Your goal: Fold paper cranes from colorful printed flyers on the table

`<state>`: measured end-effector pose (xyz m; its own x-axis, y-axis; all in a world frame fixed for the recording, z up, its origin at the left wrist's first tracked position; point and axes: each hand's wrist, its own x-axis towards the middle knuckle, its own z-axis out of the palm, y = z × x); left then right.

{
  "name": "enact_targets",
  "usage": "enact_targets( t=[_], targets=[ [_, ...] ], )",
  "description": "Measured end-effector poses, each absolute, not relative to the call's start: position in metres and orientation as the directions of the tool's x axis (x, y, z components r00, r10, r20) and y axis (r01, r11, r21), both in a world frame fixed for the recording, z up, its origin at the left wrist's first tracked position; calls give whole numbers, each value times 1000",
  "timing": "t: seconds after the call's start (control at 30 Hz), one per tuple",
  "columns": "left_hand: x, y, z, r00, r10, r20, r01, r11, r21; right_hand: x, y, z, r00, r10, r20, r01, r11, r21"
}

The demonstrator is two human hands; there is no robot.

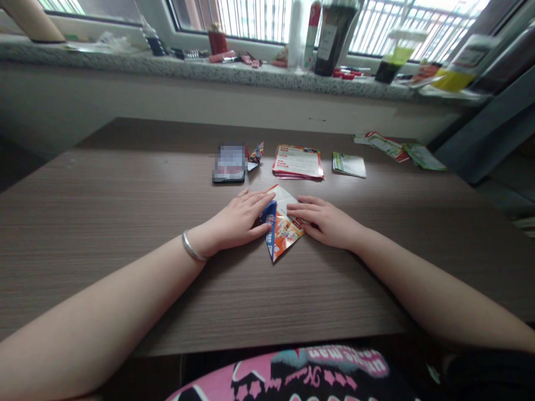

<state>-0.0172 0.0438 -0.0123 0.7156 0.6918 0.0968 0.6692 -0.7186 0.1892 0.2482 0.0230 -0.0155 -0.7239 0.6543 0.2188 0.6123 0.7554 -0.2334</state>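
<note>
A folded sheet of printed paper [286, 231] lies on the table in front of me, kite-shaped, with orange and blue flaps and a white upper part. My left hand [240, 220] rests flat on its left edge, fingers stretched out over the blue flap. On the opposite edge lies my right hand [326, 220], its fingers extended and pressing lightly on the paper. Neither hand is closed round anything. Parts of the paper's side corners are hidden beneath the fingers.
Beyond the paper stand a phone [229, 164], a small folded paper figure [256, 156], a stack of printed sheets [298, 162] and a smaller stack [349, 165]. Paper strips [388, 146] lie at the back right. Bottles [334, 39] and small items line the windowsill [259, 77].
</note>
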Motion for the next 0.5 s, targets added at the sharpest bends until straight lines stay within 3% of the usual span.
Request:
enact_targets(
  t=[0.23, 0.3, 0.4, 0.5],
  targets=[
    [-22, 50, -12, 614, 733, 292, 511, -652, 560, 249, 17, -2, -738, 650, 179, 645, 758, -93],
    [-25, 51, -12, 582, 732, 355, 443, -651, 616, 250, 15, 1, -734, 660, 161, 660, 749, -60],
    [-31, 54, -8, 649, 658, 382, 420, -729, 540, 252, 11, 6, -721, 683, 116, 685, 728, -29],
    [-35, 56, -2, 788, 512, 343, 436, -856, 278, 252, 8, 11, -705, 705, 77, 705, 708, -21]
  ],
)
